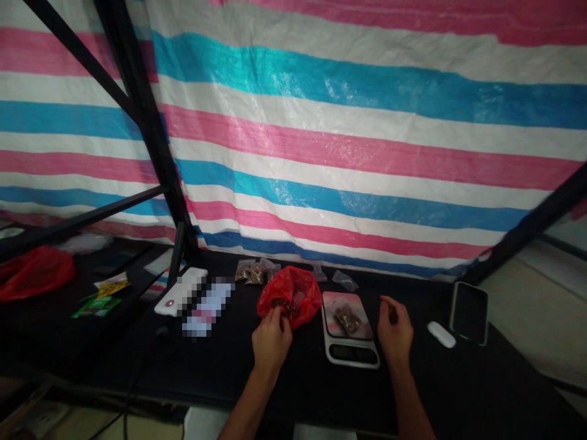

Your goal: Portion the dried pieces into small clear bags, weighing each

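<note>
My left hand [271,338] is at the near edge of a red plastic bag [308,290]. Its fingers are bent together at the bag's mouth, where brown bits show; what they pinch is hidden. To the right of the bag lies a small kitchen scale [352,355], with a clear little bag of brown pieces [347,319] on its plate. Beside the scale's right edge is my right hand [394,330], fingers loosely curled and apart, with nothing visible in them.
Several filled clear bags [255,272] lie behind the red bag, and a flat clear bag [345,280] behind the scale. A phone [468,313] and white case [441,335] lie right. A white power strip [195,281] lies left. Striped sheeting [321,153] hangs behind the black table.
</note>
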A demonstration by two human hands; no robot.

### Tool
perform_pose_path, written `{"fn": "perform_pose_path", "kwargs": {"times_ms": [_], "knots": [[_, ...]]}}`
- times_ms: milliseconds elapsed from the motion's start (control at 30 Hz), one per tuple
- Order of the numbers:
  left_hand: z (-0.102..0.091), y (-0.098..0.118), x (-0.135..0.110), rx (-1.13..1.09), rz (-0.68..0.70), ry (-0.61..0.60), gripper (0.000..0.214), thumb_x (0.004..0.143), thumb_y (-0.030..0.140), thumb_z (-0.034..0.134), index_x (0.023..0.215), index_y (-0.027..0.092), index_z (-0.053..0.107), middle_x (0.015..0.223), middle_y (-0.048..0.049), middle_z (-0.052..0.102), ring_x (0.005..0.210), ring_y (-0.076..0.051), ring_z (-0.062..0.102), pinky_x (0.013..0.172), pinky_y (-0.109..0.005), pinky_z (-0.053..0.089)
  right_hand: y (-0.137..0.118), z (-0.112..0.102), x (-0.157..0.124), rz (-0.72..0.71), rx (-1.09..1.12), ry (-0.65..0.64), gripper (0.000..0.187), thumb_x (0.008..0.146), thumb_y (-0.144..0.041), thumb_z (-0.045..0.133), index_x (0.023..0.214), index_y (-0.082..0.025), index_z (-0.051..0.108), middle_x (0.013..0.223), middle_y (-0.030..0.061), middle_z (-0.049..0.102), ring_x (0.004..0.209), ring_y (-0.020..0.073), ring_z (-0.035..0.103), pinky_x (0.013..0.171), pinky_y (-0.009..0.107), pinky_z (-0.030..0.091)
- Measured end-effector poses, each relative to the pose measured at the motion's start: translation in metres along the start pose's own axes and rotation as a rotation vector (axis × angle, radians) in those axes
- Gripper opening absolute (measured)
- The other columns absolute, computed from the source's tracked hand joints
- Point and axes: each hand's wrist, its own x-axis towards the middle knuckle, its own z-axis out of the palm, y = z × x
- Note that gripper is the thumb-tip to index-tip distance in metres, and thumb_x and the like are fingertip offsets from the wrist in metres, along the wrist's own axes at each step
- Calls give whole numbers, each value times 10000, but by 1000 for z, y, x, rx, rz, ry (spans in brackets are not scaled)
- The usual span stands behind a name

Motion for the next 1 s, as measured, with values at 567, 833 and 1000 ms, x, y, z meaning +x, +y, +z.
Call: {"fn": "perform_pose_path", "kwargs": {"times_ms": [567,833,1000], "knots": [[-34,-3,-50,-110,249,282,203,903,182,504,984,230,684,1023,-75,737,883,-222,705,776,-325,551,0,-6,-7,-40,-12,72,333,938,-423,472,931,-163,680,801,60,609,679,186,538,654,327,453],[-45,-32,-6,-26,327,96,326,848,208,596,1151,250,708,1354,-92,605,1234,-344,520,1036,-548,491,-11,-7,-14,-110,-34,-155,329,932,-446,483,993,-191,683,897,77,680,784,220,606,753,368,491],[-30,-58,-5,-184,283,77,396,868,165,560,1242,246,659,1440,-103,516,1306,-309,488,1082,-537,485,-41,-1,-34,-188,-213,-391,415,828,-433,692,1191,-233,667,1062,86,713,1007,315,620,889,454,444]]}}
